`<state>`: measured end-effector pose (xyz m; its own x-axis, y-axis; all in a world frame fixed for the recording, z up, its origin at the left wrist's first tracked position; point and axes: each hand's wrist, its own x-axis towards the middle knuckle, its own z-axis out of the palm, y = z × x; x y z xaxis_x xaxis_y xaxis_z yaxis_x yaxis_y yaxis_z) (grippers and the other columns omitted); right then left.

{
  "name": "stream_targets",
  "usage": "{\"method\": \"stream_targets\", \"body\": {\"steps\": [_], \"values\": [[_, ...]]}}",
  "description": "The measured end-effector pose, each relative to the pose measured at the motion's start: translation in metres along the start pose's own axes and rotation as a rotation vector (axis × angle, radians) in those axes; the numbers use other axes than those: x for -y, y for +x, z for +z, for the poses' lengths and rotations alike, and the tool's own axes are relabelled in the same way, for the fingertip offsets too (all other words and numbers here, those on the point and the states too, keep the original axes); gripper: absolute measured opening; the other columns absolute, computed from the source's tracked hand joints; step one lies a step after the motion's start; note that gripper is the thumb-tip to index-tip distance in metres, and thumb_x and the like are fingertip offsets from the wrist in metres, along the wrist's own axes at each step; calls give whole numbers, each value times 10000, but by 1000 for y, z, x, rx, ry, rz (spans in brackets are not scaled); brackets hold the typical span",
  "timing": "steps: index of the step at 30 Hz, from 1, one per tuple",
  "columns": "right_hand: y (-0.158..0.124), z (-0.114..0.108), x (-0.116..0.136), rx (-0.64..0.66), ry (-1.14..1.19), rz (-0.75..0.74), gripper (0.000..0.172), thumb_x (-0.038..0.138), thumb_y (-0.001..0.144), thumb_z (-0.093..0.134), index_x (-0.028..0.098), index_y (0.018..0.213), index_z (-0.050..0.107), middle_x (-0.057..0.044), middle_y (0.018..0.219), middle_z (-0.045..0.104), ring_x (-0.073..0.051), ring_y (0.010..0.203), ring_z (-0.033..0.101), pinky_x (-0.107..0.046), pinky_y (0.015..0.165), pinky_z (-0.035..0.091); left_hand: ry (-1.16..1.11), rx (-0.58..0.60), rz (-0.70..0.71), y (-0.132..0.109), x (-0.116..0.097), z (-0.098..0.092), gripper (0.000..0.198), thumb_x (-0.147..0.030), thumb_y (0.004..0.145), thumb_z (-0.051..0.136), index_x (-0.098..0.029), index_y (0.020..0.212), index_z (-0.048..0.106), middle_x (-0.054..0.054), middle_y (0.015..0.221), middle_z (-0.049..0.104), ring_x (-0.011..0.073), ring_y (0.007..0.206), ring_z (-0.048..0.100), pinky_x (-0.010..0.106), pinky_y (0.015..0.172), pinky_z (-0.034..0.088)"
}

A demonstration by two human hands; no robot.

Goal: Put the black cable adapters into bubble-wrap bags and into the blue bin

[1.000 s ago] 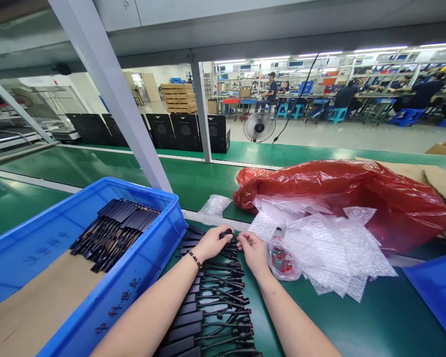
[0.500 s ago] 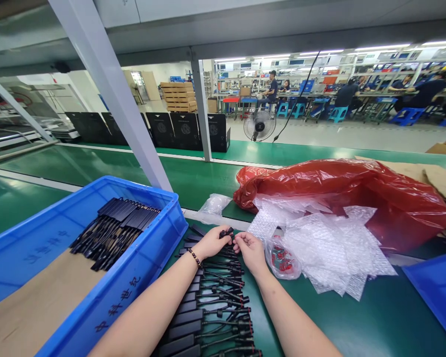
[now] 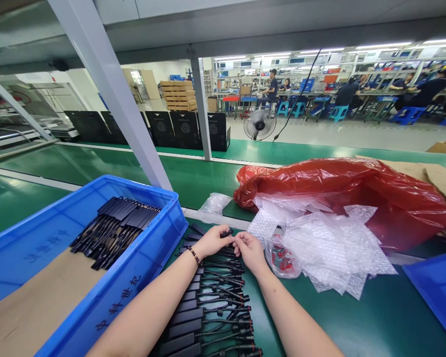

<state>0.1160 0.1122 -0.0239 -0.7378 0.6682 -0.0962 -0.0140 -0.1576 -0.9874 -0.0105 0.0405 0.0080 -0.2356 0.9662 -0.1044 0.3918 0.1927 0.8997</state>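
My left hand [image 3: 211,241] and my right hand [image 3: 250,249] meet over the far end of a row of black cable parts [image 3: 211,307] laid on the green table. Both hands pinch the same small black connector [image 3: 226,232] between their fingertips. A beaded bracelet circles my left wrist. Just right of my right hand lies a small clear bag of red pieces [image 3: 282,259].
A blue bin [image 3: 134,282] on the left holds more black parts [image 3: 115,230] on cardboard. Bubble wrap sheets [image 3: 327,248] and a red plastic bag [image 3: 357,193] lie to the right. Another blue bin [image 3: 436,287] sits at the right edge. Other people work at far benches.
My hands came together on the black connector and shifted a little; the right fingers now touch the left ones.
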Motion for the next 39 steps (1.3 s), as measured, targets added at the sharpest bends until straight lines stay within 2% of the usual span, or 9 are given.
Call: {"method": "stream_targets", "body": {"steps": [6,10,15,19,21,25,31,36,39], "values": [[2,1,-7,38,-56,-31,213,348,718,479,135,705,481,11,567,500,-47,380,376,-176,367,268,-79,73,4,-2,-3,-2,161,-250,710,490,-124,621,444,-20,566,472,87,557,411,219,577,324],[5,-3,-13,-60,-30,-98,280,403,761,451,128,773,505,19,584,455,-45,389,349,-187,379,250,-111,68,1,-2,-2,-1,107,-195,702,465,-111,735,524,-29,559,465,79,550,411,212,589,339],[8,-8,-21,-192,-51,-178,329,371,778,414,115,934,549,-13,689,483,-61,465,405,-199,432,321,-133,63,-28,-2,1,0,194,-282,746,463,-104,761,539,2,623,512,82,539,438,205,522,349],[6,-6,-15,-211,-12,-169,325,348,764,449,122,986,520,-41,776,553,-69,493,446,-210,469,375,-131,38,-14,1,3,0,247,-328,757,480,-93,758,556,46,735,561,112,659,504,232,616,409],[5,-5,-9,-209,46,-153,306,354,750,489,135,963,487,-46,793,579,-73,500,466,-209,475,392,-126,20,-9,1,3,1,229,-307,749,493,-89,780,556,28,685,538,97,606,478,229,599,399],[3,-4,-4,-198,60,-136,237,355,720,542,138,795,483,-40,743,583,-91,554,520,-213,518,428,-121,-17,7,1,1,1,292,-302,745,515,-102,958,511,-23,622,477,78,534,410,206,524,336],[4,-5,-10,-202,-6,-141,256,364,695,576,128,787,541,-13,630,543,-106,563,522,-227,545,434,-90,1,45,1,0,-1,205,-315,802,452,-120,759,499,-15,605,486,83,567,406,214,569,324],[2,-3,-9,-129,-20,-141,252,363,726,539,117,774,567,-21,603,549,-95,533,503,-217,531,416,-119,21,48,1,3,0,155,-258,791,434,-126,847,492,2,679,549,96,613,461,225,614,358],[2,-3,-9,-121,-36,-150,243,358,730,543,116,751,556,-21,601,548,-90,528,496,-212,528,405,-117,23,47,0,2,1,109,-234,775,446,-133,805,475,3,671,562,113,666,504,240,669,377]]}}
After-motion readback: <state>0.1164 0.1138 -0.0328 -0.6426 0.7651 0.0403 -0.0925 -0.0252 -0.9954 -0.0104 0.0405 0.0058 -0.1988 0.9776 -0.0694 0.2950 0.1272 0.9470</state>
